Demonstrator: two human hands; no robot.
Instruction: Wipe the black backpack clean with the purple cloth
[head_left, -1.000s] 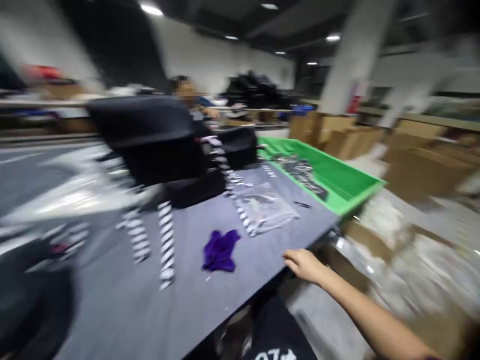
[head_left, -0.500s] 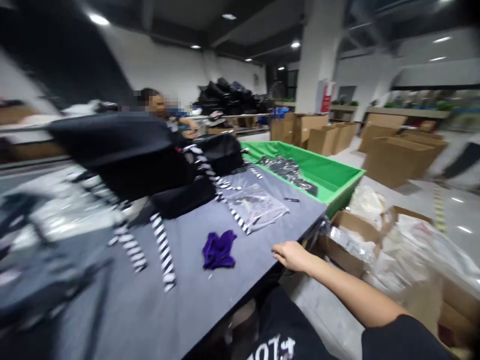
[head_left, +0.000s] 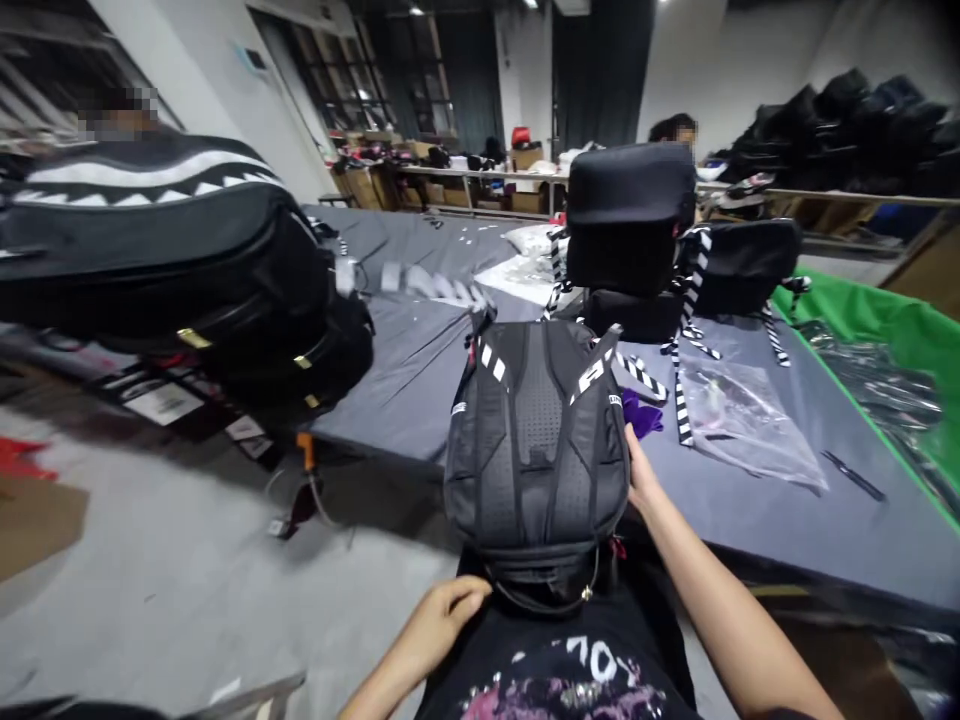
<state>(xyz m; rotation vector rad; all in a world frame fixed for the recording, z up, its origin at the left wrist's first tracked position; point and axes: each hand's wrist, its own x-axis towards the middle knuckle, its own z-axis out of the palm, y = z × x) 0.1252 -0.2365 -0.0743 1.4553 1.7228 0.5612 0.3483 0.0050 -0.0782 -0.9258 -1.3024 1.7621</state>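
A black backpack [head_left: 536, 450] rests at the table's near edge, its padded back panel and shoulder straps facing up and black-and-white patches on the straps. My right hand [head_left: 640, 470] grips its right side, the fingers mostly hidden behind it. At the near end, my left hand [head_left: 454, 610] is closed with thumb and fingertips at the bag's edge, beside a thin dark loop. Partly covered by the bag, a purple cloth [head_left: 642, 412] lies to its right. Black bags with striped straps [head_left: 626, 225] are piled just beyond.
A larger black backpack [head_left: 165, 250] with a white zigzag band overhangs the table on the left. A clear plastic bag [head_left: 742, 410] and a dark slim tool [head_left: 853, 475] lie right. Beyond them is a green-lined bin [head_left: 892, 310]. Two people are across the tables.
My view has swung left. The backpack now sits in front of me with both hands at it; earlier my right hand was at the table edge, without it, and my left was unseen.
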